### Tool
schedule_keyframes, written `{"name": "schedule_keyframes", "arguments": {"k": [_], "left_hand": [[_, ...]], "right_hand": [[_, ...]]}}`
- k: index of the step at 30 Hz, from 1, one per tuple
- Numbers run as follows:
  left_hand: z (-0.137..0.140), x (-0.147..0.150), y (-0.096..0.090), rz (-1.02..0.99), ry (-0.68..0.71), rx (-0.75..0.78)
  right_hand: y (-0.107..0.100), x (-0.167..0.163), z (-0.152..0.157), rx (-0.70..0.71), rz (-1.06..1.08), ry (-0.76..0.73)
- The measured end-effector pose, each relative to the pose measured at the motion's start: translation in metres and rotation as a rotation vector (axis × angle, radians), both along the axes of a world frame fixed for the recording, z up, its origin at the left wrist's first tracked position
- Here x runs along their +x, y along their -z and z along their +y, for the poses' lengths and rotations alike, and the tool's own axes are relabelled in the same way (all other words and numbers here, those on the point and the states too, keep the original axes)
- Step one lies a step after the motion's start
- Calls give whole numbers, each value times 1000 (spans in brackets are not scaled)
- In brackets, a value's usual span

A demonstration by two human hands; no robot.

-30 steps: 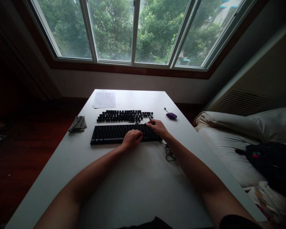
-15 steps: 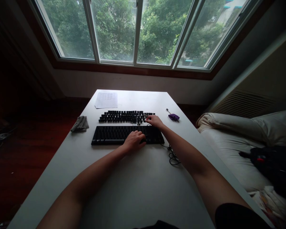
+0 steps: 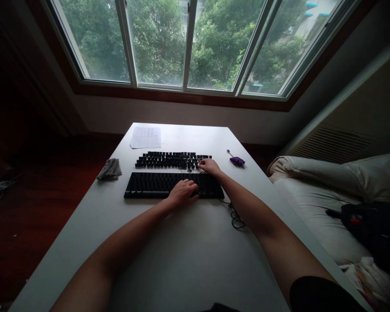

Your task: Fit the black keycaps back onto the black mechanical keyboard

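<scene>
A black keyboard lies across the white table. My left hand rests on its right-hand part, fingers laid over it and bent a little. Behind the keyboard stand rows of loose black keycaps. At the right end of these rows is my right hand, its fingers pinched together among the keycaps. Whatever lies between those fingertips is too small to make out. A small ring-like thing sits between the keycaps and the keyboard.
On the table are a grey cloth at the left edge, paper sheets at the back, and a purple item beside a small brush. A coiled black cable lies under my right forearm.
The whole view has shifted very slightly. My right hand has barely moved among the keycaps, and my left hand stays on the keyboard.
</scene>
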State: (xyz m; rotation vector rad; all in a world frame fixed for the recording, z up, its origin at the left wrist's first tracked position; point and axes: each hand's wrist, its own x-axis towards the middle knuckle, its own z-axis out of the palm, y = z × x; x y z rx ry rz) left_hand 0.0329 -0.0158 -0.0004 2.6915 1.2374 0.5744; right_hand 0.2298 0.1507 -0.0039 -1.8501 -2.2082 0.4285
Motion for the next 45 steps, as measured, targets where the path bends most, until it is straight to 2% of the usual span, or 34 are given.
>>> {"name": "schedule_keyframes", "arguments": {"k": [8, 13, 19, 24, 30, 40, 45], "left_hand": [[-2, -1, -3, 45, -12, -8], [0, -1, 0, 38, -10, -23], [0, 0, 2, 14, -7, -24], [-2, 2, 1, 15, -9, -26], [-5, 5, -2, 5, -20, -38], [-4, 3, -2, 16, -16, -34], [-4, 3, -1, 13, -17, -35]], "right_hand": [[-6, 2, -12, 69, 22, 37], [-14, 18, -35, 92, 280, -35], [-30, 58, -68, 163, 508, -43], [-43, 83, -85, 12, 628, -167], [-48, 101, -93, -140, 559, -274], [-51, 107, -88, -285, 520, -301], [-58, 103, -91, -346, 469, -361]]}}
